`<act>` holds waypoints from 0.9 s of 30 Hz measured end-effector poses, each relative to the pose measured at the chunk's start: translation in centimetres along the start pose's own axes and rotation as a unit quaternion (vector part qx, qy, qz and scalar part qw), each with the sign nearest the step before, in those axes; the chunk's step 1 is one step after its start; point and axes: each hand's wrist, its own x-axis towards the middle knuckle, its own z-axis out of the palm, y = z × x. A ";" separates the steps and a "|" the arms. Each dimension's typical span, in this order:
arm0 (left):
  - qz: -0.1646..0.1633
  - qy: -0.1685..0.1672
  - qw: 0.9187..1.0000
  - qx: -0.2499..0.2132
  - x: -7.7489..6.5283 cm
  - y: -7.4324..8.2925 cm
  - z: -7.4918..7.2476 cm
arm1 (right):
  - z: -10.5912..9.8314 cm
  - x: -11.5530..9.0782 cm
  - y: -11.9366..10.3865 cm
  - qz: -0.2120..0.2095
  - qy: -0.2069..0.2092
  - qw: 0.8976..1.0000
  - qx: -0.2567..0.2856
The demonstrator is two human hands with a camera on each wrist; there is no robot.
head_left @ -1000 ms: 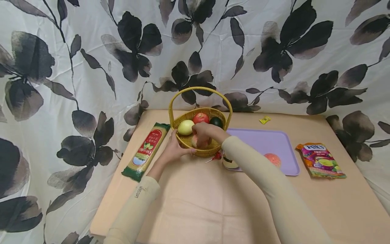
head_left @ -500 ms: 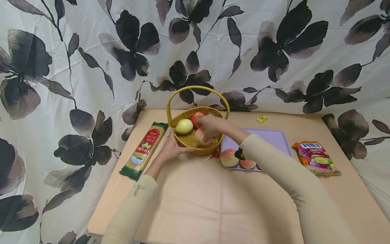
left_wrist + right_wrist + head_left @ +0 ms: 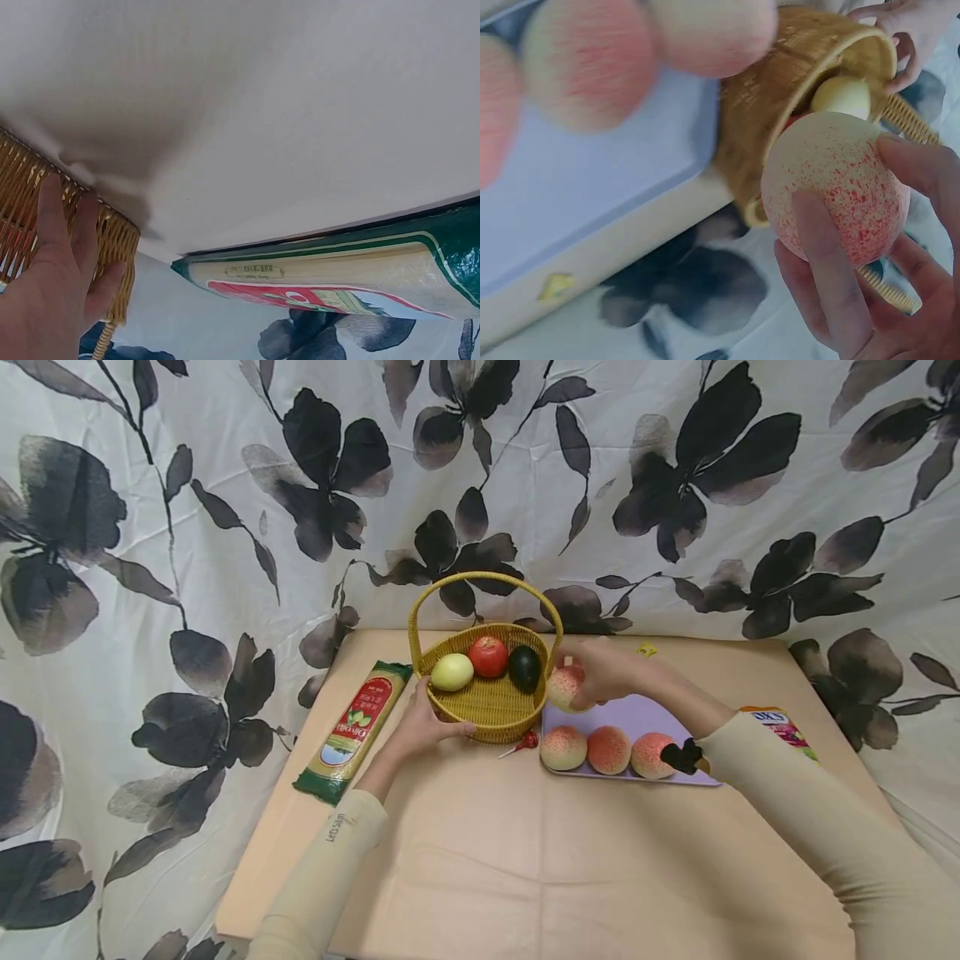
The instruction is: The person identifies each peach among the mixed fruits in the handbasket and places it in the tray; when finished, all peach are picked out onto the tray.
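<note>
My right hand (image 3: pixel 600 672) grips a pink-and-cream peach (image 3: pixel 836 187) between thumb and fingers, held up beside the basket's right rim, over the back left of the purple tray (image 3: pixel 637 714). Three more peaches (image 3: pixel 609 750) form a row along the tray's front. Against the left side of the yellow wicker basket (image 3: pixel 487 718) rests my left hand (image 3: pixel 423 722); in the left wrist view its fingers (image 3: pixel 52 214) lie straight on the woven wall. Inside the basket are a pale yellow-green round fruit (image 3: pixel 452 672), a red fruit (image 3: pixel 488 657) and a dark green avocado-like fruit (image 3: pixel 524 668).
Left of the basket lies a long green-and-gold noodle-like packet (image 3: pixel 360 727). A red lollipop (image 3: pixel 528 741) is at the basket's front right. Behind the tray sits a small yellow sweet (image 3: pixel 647 649). My right sleeve partly covers a candy bag (image 3: pixel 780 727).
My right hand has lifted the peach out of the basket and carried it right, over the tray's edge. The left hand has stayed at the basket's side.
</note>
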 end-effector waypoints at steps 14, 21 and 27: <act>-0.001 0.001 1.000 -0.001 0.1 0.0 -0.1 | -1.1 -8.1 8.3 0.121 0.005 0.992 0.024; 0.002 0.003 1.000 0.001 0.1 -0.1 -0.1 | -0.2 -10.4 11.6 0.159 0.005 0.987 0.006; -0.001 0.001 1.000 -0.002 0.2 -0.2 -0.1 | 1.6 -11.6 13.8 0.179 -0.023 0.983 0.026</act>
